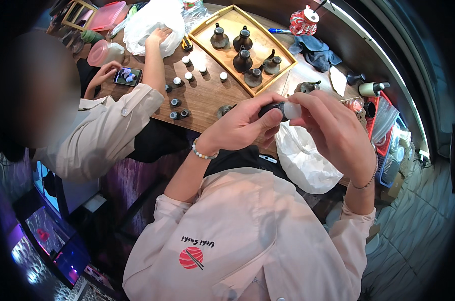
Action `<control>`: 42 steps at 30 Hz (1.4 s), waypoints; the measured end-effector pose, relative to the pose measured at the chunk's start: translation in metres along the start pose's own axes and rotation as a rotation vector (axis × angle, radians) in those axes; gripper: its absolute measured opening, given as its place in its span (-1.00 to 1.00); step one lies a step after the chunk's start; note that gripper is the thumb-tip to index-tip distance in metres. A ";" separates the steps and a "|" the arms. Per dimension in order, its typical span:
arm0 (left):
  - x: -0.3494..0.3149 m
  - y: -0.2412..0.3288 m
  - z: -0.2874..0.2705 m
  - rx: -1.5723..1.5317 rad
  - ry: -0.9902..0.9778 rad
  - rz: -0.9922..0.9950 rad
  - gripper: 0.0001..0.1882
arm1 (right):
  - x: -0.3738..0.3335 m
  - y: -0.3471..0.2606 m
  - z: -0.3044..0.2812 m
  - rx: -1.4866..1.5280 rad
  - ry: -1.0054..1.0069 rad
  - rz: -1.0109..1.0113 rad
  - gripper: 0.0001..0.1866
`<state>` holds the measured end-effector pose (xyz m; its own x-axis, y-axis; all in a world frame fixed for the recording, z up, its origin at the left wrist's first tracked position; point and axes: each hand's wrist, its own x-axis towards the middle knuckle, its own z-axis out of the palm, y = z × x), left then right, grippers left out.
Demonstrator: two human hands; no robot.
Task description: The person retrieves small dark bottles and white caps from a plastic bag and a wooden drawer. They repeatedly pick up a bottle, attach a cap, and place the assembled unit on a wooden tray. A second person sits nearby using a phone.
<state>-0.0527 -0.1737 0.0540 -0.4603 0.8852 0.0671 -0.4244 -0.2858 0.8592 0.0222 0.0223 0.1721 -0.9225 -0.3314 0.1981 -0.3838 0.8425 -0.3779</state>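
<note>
My left hand (240,123) is closed around a small dark bottle (270,108), held up in front of my chest. The fingers of my right hand (338,133) pinch the white cap (290,111) at the bottle's end. Just beyond my hands, partly hidden, stands a dark round-bellied jug (307,87). Another dark jug (224,110) shows beside my left hand. On the table to the left stand several small bottles with white caps (189,76). Nearer the edge are small dark bottles (175,102) without white caps.
A wooden tray (265,37) holds several dark jugs. At left, a co-worker touches a phone (128,76) and a white plastic bag (155,30). A crumpled white bag (305,163) lies below my right hand. Red and blue baskets (383,120), a blue cloth (315,51) and a can (304,21) are at right.
</note>
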 end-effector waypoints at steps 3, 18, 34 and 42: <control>0.001 -0.003 -0.001 0.030 -0.003 0.007 -0.63 | 0.000 0.003 0.006 -0.061 -0.063 0.036 -0.71; 0.002 -0.016 -0.018 -0.071 -0.015 -0.107 -0.55 | 0.006 0.019 0.025 0.146 -0.098 0.062 -0.66; 0.004 -0.004 -0.001 -0.061 0.217 -0.106 -0.39 | 0.013 0.014 0.026 0.229 -0.022 0.001 -0.56; 0.012 0.028 0.004 -0.270 0.192 -0.545 -0.41 | 0.016 0.018 0.010 0.195 -0.116 -0.146 -0.61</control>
<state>-0.0671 -0.1693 0.0809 -0.2438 0.8555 -0.4567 -0.8072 0.0820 0.5846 0.0000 0.0276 0.1593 -0.8513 -0.4988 0.1628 -0.5033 0.6885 -0.5221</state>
